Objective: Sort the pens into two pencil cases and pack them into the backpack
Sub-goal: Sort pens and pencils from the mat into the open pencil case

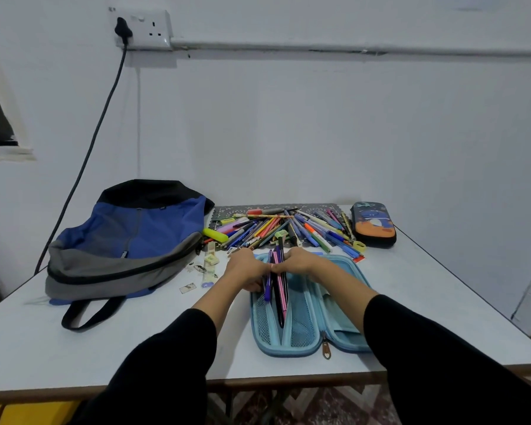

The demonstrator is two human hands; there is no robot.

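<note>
2 hands, left (248,271) and right (295,262), grip a bundle of pens (279,302) in the open blue pencil case (302,331) near the table's (59,360) front edge. The backpack (129,240) lies by the left edge.

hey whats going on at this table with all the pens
A person is sorting pens. Their left hand and right hand together grip a bundle of pens that reaches down into the open light blue pencil case. Most pens lie in a loose pile further back on the table. A dark pencil case lies closed at the far right. The backpack lies on the left, with neither case in it yet.
</note>
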